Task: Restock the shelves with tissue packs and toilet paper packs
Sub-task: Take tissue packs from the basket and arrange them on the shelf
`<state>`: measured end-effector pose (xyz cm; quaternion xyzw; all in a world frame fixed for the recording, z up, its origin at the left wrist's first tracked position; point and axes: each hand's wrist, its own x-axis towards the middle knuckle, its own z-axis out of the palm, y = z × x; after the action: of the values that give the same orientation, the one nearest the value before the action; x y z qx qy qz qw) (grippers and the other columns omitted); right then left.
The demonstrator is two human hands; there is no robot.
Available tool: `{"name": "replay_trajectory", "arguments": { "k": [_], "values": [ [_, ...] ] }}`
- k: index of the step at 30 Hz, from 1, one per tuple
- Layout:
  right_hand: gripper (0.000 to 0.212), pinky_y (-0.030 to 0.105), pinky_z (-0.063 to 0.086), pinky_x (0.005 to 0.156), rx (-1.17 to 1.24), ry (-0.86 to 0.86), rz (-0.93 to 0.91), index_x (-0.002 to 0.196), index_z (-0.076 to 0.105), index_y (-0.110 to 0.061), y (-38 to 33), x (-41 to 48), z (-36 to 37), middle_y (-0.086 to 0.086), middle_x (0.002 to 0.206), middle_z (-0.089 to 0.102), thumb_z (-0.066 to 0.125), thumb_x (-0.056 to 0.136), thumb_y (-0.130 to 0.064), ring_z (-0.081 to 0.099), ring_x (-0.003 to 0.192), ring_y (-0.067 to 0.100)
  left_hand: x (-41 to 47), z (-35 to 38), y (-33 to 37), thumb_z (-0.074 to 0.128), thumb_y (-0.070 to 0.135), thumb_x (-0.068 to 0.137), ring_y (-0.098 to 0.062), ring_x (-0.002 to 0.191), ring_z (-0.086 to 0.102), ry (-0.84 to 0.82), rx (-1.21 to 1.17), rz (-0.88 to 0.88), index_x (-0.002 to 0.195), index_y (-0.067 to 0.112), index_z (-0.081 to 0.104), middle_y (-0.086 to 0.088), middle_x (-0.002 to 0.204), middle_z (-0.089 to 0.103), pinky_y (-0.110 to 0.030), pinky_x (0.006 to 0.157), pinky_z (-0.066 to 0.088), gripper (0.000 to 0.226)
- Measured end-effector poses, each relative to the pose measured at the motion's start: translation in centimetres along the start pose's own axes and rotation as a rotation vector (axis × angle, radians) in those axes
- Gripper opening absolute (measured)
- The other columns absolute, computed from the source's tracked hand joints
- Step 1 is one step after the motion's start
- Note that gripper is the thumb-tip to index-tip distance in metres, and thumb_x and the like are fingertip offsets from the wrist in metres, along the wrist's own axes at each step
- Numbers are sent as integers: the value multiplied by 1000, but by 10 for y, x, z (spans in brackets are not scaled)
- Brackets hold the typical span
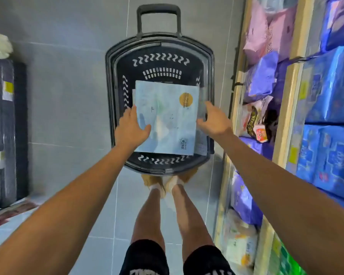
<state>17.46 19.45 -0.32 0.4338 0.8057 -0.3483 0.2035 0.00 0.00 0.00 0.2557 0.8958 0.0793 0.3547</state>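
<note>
A pale blue tissue pack [171, 114] with an orange round label lies on top inside a black wheeled shopping basket [209, 62] on the floor in front of me. My left hand [130, 130] grips the pack's left edge, thumb over its top face. My right hand [213, 121] presses against the pack's right edge with fingers spread along its side. Another pack shows just below it at the right edge. The wooden shelves [286, 108] on my right hold blue, purple and pink packs.
The basket's pull handle [158, 18] stands raised at the far side. A dark rack [8, 132] with goods stands at the left. My legs and feet [167, 187] are right behind the basket on the grey tiled floor [68, 96].
</note>
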Motion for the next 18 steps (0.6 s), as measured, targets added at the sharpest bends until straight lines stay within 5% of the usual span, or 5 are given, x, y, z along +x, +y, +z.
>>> {"name": "replay_trajectory", "arguments": {
  "k": [5, 11, 15, 18],
  "values": [
    [60, 44, 49, 87, 25, 92, 29, 139, 32, -18, 19, 31, 30, 11, 133, 39, 46, 82, -32, 47, 116, 33, 26, 30, -31, 57, 40, 88, -33, 147, 9, 140, 66, -106, 153, 12, 9, -14, 160, 4, -47, 117, 16, 85],
    [79, 43, 35, 107, 16, 109, 128, 154, 4, -19, 31, 61, 40, 12, 160, 6, 50, 91, -28, 20, 145, 32, 65, 35, -58, 52, 32, 91, -36, 147, 2, 210, 20, -139, 153, 12, 2, -18, 159, -4, -49, 116, 16, 82],
    [86, 36, 43, 88, 70, 139, 105, 153, -2, -23, 32, 73, 42, 12, 151, 23, 55, 88, -23, 44, 127, 32, 82, 35, -66, 56, 29, 89, -37, 145, 12, 281, -78, -111, 153, 15, 3, -20, 158, 1, -47, 114, 25, 84],
    [90, 37, 49, 81, 199, 188, 110, 153, -3, -27, 29, 80, 51, 13, 142, 29, 56, 86, -16, 57, 99, 31, 91, 32, -72, 57, 27, 86, -36, 128, 41, 313, -179, -101, 152, 25, 4, -17, 148, 24, -48, 99, 45, 84]
  ]
}}
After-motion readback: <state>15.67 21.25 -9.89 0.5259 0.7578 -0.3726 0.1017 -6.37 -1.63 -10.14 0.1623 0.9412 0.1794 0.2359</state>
